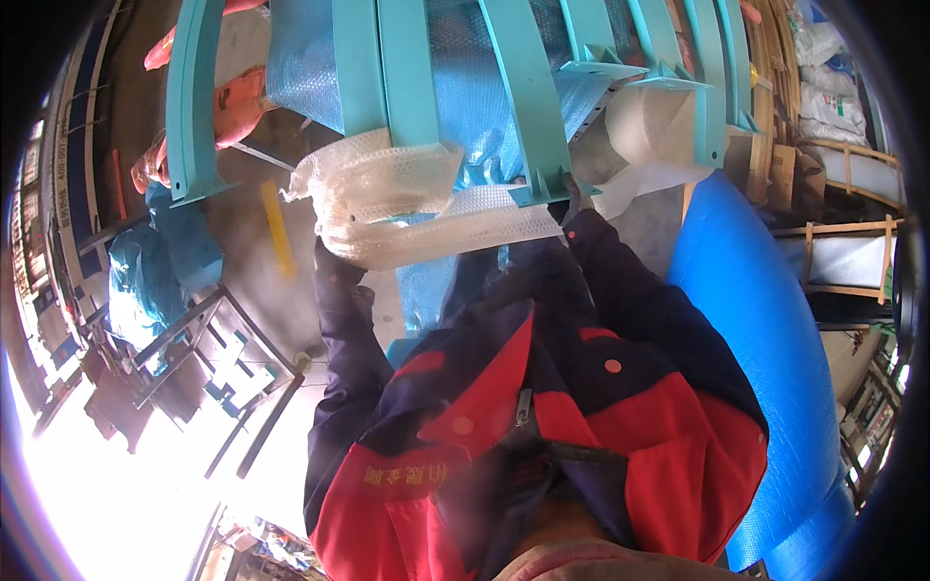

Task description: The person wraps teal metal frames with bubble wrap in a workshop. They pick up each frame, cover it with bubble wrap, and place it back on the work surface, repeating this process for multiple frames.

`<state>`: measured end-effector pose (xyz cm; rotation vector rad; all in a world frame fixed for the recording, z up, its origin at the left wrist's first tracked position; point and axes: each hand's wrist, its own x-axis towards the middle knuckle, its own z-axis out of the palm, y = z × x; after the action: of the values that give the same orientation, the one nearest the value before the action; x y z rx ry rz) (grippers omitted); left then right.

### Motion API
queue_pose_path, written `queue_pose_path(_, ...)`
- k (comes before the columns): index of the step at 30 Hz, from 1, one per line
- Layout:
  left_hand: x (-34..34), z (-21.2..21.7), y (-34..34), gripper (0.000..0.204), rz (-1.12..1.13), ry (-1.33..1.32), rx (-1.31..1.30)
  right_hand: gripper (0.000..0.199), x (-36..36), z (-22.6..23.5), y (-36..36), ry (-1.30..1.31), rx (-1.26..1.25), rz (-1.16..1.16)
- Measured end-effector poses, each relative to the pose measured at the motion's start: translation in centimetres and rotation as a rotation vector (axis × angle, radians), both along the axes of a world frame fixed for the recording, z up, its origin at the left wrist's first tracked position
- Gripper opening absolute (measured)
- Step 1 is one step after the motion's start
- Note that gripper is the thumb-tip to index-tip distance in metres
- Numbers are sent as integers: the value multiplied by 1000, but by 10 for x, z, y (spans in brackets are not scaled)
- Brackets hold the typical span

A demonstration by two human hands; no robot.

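Gripping a white bubble-wrap sheet [407,208], the left hand [334,261] pressed it around a teal painted steel beam [407,77]; the right hand [572,198] clutched its right end.

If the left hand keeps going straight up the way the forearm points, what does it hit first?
Most likely the bubble wrap bundle: the left hand already sits at its lower edge. Just beyond is the teal metal frame; depth is unclear.
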<state>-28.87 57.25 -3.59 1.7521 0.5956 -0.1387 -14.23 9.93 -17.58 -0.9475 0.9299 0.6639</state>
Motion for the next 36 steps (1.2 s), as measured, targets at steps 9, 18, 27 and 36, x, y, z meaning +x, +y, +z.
queue_pose_path(9, 3, -26, -3, 70, 626, 367, -779, 31, -42, -6, 77, -8, 104, -81)
queue_pose_path(18, -11, -62, 23, 63, 413, 186, -1064, 26, -48, 5, 140, 91, 9, -27)
queue_pose_path(27, 0, -57, 16, 57, 434, 135, -1410, 36, -66, -58, 170, -17, 131, -31)
queue_pose_path(36, -14, -81, 20, 52, 359, 101, -1373, 28, -59, 4, 185, 84, 117, 107)
